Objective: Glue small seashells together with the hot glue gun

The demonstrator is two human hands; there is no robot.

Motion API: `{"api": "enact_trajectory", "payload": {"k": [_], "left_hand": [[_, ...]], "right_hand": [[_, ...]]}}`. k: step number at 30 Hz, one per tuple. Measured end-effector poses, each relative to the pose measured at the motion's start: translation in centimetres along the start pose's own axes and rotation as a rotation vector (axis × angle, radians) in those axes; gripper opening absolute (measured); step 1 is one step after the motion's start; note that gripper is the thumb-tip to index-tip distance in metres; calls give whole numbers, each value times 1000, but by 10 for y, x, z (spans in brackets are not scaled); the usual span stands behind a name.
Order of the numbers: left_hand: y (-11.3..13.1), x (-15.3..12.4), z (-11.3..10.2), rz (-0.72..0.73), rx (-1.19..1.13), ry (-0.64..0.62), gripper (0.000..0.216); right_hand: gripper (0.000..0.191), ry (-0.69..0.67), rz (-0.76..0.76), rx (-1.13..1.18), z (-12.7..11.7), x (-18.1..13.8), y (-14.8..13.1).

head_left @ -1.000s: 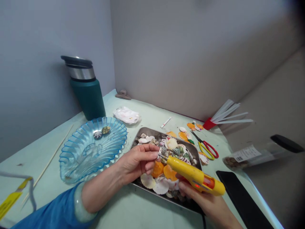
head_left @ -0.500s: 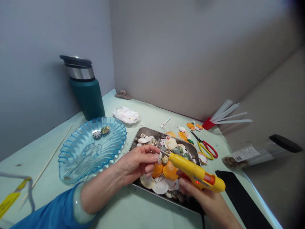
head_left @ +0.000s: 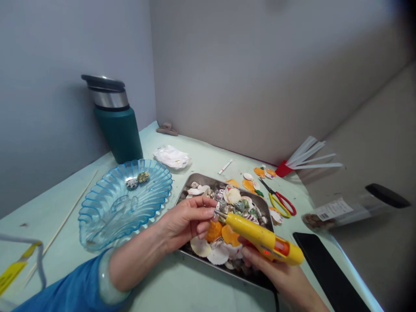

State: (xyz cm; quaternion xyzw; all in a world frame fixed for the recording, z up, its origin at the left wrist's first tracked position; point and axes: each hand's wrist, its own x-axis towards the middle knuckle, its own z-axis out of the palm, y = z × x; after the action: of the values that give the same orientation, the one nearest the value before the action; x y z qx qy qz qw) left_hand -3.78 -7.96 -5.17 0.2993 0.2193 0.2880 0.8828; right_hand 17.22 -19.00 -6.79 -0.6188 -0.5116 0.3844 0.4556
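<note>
My left hand [head_left: 186,221] pinches a small shell [head_left: 216,211] between thumb and fingers, over a metal tray [head_left: 191,180] heaped with several shells. My right hand [head_left: 279,277] grips a yellow glue gun [head_left: 263,239] whose red light is on. Its metal nozzle touches the small shell at my left fingertips. A blue shell-shaped glass dish [head_left: 123,201] lies to the left of the tray, with two small shells [head_left: 137,180] in it.
A green flask [head_left: 115,121] stands at the back left. Red-and-yellow scissors [head_left: 280,200], loose orange shells [head_left: 251,182], white glue sticks [head_left: 308,156], a clear tube [head_left: 344,208], a black phone [head_left: 325,268], a crumpled tissue [head_left: 172,157] and a thin wooden stick [head_left: 65,221] lie about.
The glue gun's nozzle lifted a little off the small shell half a second ago, then came back against it. My left hand has stayed in place.
</note>
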Motion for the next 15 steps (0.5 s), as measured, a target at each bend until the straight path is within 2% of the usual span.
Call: {"api": "enact_trajectory", "payload": {"k": [6, 10, 15], "left_hand": [[0, 0, 1, -15, 20, 12, 18], [1, 1, 2, -23, 8, 15, 18], [1, 1, 0, -13, 10, 16, 19]], "right_hand": [[29, 67, 53, 90, 5, 0, -3], [29, 50, 71, 112, 6, 0, -7], [28, 34, 24, 81, 4, 0, -4]]}}
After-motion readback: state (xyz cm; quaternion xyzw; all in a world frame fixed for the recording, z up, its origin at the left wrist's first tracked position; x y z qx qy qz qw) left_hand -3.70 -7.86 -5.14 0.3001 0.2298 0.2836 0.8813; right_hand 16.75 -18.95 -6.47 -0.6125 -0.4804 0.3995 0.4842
